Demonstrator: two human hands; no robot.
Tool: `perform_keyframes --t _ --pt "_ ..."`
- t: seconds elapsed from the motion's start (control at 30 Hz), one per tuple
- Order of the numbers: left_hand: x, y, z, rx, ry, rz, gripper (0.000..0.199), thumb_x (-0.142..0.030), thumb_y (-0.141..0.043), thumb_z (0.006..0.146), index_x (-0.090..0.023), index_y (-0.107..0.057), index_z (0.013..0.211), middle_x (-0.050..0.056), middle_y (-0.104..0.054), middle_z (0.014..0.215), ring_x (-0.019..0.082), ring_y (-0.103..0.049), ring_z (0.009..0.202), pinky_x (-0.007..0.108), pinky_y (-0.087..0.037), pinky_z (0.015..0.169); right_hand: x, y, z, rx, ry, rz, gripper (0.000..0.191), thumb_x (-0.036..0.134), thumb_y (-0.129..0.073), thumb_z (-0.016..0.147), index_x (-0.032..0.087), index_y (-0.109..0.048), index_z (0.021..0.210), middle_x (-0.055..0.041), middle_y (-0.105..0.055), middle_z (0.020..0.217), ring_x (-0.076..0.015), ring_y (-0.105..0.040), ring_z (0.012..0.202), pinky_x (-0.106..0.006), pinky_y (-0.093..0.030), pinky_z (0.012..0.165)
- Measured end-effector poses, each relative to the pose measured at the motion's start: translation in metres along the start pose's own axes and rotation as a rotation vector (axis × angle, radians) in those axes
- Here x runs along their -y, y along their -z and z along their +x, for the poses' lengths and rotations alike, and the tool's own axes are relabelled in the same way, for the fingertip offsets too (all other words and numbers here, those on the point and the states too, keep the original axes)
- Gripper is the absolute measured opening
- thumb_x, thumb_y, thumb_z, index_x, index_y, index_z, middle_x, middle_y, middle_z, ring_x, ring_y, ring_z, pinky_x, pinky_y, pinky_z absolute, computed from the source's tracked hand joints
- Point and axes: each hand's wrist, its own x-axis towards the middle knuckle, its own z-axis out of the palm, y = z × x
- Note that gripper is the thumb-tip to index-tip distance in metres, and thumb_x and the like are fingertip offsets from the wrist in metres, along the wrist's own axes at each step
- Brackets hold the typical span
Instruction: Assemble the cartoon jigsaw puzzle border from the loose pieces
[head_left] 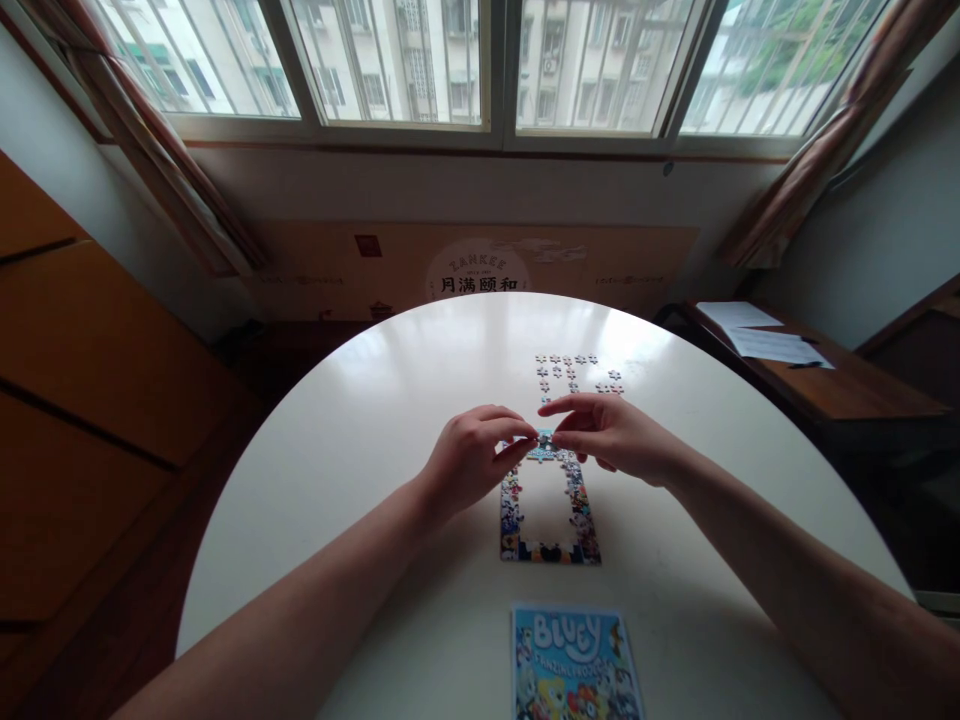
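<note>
A jigsaw puzzle frame (510, 515), joined along its edges with a bare middle, lies on the white round table (337, 480). Over its far end my two hands meet. A small puzzle piece (545, 440) is pinched at the fingertips between them. My left hand (476, 450) comes from the left, thumb and forefinger closed on the piece. From the right, my right hand (607, 430) touches the same piece with thumb and a finger, its forefinger raised. Loose puzzle pieces (571, 375) lie in rows beyond my hands, some hidden behind them.
A blue Bluey picture sheet (574, 660) lies at the table's near side. To the right, a brown desk (877, 385) holds white papers (776, 345) and a pen. Behind the table stand a printed cardboard panel (622, 250) and a window wall.
</note>
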Motion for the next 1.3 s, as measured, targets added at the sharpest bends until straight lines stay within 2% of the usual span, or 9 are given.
perform_keyframes --t 0.2,0.37,0.47,0.6,0.73,0.93,1.07,1.3 --pt "0.0 0.002 0.001 0.009 0.006 -0.005 0.008 -0.02 -0.068 0.089 -0.017 -0.075 0.088 0.005 -0.075 0.087 0.014 -0.069 0.072 0.025 -0.058 0.062 -0.002 -0.002 0.0 -0.024 0.034 0.018 0.047 0.037 -0.076 0.08 0.024 -0.068 0.124 -0.0031 -0.072 0.08 -0.0106 -0.057 0.061 -0.022 -0.039 0.044" --pt "0.0 0.002 0.0 0.012 0.026 0.015 0.008 -0.02 -0.067 0.089 -0.017 -0.075 0.087 0.005 -0.075 0.087 0.014 -0.068 0.072 0.025 -0.057 0.061 -0.011 0.001 0.0 -0.085 0.076 -0.009 0.038 0.042 -0.066 0.089 0.022 -0.069 0.12 -0.0064 -0.073 0.089 -0.0134 -0.062 0.067 -0.021 -0.04 0.041" --pt "0.002 0.003 0.0 -0.006 0.05 0.042 0.008 -0.02 -0.067 0.088 -0.018 -0.075 0.088 0.005 -0.075 0.088 0.014 -0.068 0.071 0.025 -0.057 0.062 -0.016 0.004 0.001 -0.196 0.167 -0.082 0.031 0.041 -0.064 0.09 0.021 -0.073 0.111 -0.0073 -0.074 0.091 -0.0144 -0.064 0.07 -0.024 -0.046 0.047" --pt "0.004 0.003 0.0 -0.037 0.111 0.065 0.009 -0.021 -0.066 0.089 -0.019 -0.075 0.088 0.003 -0.075 0.088 0.013 -0.067 0.068 0.026 -0.057 0.063 -0.017 0.001 0.003 -0.338 0.359 -0.306 0.022 0.04 -0.068 0.087 0.024 -0.076 0.101 -0.0056 -0.076 0.095 -0.0168 -0.067 0.077 -0.03 -0.054 0.062" --pt "0.005 0.002 -0.001 -0.048 0.158 0.067 0.009 -0.02 -0.066 0.089 -0.018 -0.075 0.089 0.003 -0.074 0.086 0.013 -0.066 0.069 0.026 -0.057 0.063 -0.011 -0.007 0.004 -0.306 0.501 -0.496 0.018 0.035 -0.067 0.089 0.025 -0.076 0.101 -0.0043 -0.076 0.098 -0.0177 -0.069 0.081 -0.032 -0.055 0.065" --pt "0.006 0.0 -0.001 -0.041 0.159 0.048 0.009 -0.019 -0.066 0.089 -0.019 -0.075 0.088 0.003 -0.074 0.086 0.014 -0.067 0.072 0.026 -0.057 0.063 -0.005 -0.014 0.003 -0.29 0.518 -0.711 0.014 0.031 -0.064 0.092 0.027 -0.077 0.096 -0.0018 -0.077 0.096 -0.0185 -0.07 0.082 -0.034 -0.055 0.075" --pt "0.006 0.0 -0.001 -0.032 0.157 0.044 0.008 -0.018 -0.066 0.089 -0.018 -0.074 0.087 0.004 -0.074 0.086 0.014 -0.067 0.071 0.025 -0.056 0.062 -0.005 -0.014 0.002 -0.286 0.567 -0.864 0.015 0.03 -0.062 0.094 0.027 -0.077 0.097 -0.0028 -0.077 0.101 -0.0216 -0.07 0.089 -0.037 -0.054 0.078" --pt "0.006 0.0 -0.001 -0.018 0.172 0.048 0.006 -0.018 -0.068 0.088 -0.018 -0.074 0.087 0.003 -0.074 0.087 0.014 -0.067 0.07 0.027 -0.056 0.064 -0.011 -0.014 0.006 -0.295 0.609 -0.824 0.019 0.031 -0.059 0.095 0.026 -0.077 0.096 -0.0028 -0.078 0.1 -0.0203 -0.071 0.088 -0.036 -0.055 0.078"
